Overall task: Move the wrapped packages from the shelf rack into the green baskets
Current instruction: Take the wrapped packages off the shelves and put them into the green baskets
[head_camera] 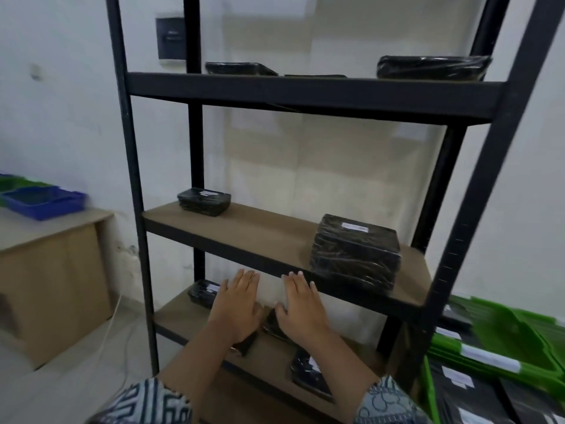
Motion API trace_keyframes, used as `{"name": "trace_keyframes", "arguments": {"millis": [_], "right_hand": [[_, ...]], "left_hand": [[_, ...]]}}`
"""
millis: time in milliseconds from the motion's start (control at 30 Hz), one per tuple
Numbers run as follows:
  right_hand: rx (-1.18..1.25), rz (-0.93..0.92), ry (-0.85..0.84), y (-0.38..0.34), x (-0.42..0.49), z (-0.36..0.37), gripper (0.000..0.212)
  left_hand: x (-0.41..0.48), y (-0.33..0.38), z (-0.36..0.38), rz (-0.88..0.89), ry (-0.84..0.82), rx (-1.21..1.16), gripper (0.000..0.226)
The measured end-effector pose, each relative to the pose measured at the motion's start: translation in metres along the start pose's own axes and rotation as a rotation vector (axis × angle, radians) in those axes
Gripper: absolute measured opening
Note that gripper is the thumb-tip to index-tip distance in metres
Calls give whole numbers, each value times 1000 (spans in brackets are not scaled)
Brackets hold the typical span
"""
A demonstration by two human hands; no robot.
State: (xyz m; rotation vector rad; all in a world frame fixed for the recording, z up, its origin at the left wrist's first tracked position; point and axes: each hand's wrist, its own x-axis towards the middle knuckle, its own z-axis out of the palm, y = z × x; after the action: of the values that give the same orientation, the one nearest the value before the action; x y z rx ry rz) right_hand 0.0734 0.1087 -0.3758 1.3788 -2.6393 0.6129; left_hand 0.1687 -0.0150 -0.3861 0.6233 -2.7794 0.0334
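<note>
A black metal shelf rack (275, 246) with brown boards fills the view. Black wrapped packages lie on it: a large one (356, 252) and a small one (204, 201) on the middle board, two on the top board (432, 66), and several on the lower board. My left hand (237, 306) and my right hand (301, 307) reach side by side over the lower board, fingers spread, palms down above a package (272, 327) that they mostly hide. Neither hand visibly holds anything. Green baskets (501, 341) with packages inside sit at the lower right.
A blue tray (44, 201) and a green tray (15, 181) rest on a cardboard box (52, 270) at the left. A white cable runs down beside the box. A dark wall panel (170, 38) hangs behind the rack.
</note>
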Motion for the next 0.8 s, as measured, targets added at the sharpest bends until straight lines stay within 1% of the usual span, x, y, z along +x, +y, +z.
{"name": "trace_keyframes", "arguments": {"millis": [200, 333, 533, 800], "right_hand": [[-13, -22, 0, -22, 78, 19, 61], [-54, -27, -15, -36, 125, 30, 61], [-48, -16, -58, -55, 173, 54, 60], [-75, 88, -54, -95, 243, 85, 56]], "left_hand": [[56, -62, -4, -20, -26, 35, 65], [91, -100, -1, -43, 32, -22, 63], [124, -162, 18, -75, 36, -61, 61], [173, -252, 29, 15, 51, -147, 58]]}}
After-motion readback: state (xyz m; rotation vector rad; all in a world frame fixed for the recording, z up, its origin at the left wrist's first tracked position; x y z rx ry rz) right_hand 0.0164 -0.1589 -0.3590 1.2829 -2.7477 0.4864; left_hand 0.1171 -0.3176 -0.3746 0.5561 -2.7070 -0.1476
